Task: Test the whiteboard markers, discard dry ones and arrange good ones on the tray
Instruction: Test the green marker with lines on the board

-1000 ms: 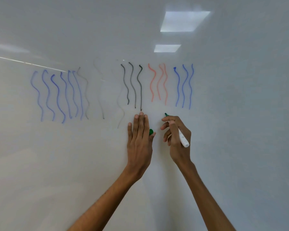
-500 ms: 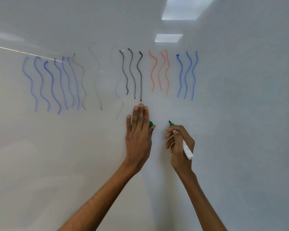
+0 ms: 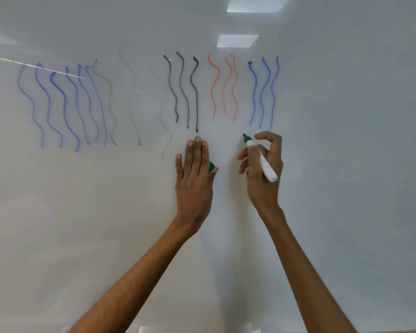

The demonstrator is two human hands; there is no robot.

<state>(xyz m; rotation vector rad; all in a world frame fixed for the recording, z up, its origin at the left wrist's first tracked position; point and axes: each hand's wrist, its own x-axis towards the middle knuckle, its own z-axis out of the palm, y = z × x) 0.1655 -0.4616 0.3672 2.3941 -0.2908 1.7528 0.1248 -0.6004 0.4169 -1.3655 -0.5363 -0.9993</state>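
filling the whole view, a glossy whiteboard stands close in front of the person, and a thin bright streak of reflected light crosses its left side. below that streak runs a set of blue wavy lines, then several faint grey lines that thin almost to nothing, then three solid black lines. just under the black set the left hand lies flat on the board, fingers straight and together, while its thumb pinches a green cap against the side of the palm. further right hang three pale red lines. below them the green marker points up and left, uncapped, its tip close to the board; whether it touches i cannot tell. the right hand grips the white barrel with thumb and curled fingers, one finger arched above it. three more blue strokes sit just above that hand. two ceiling-light reflections glow near the top, and the board's right side shows an even grey-white sheen.
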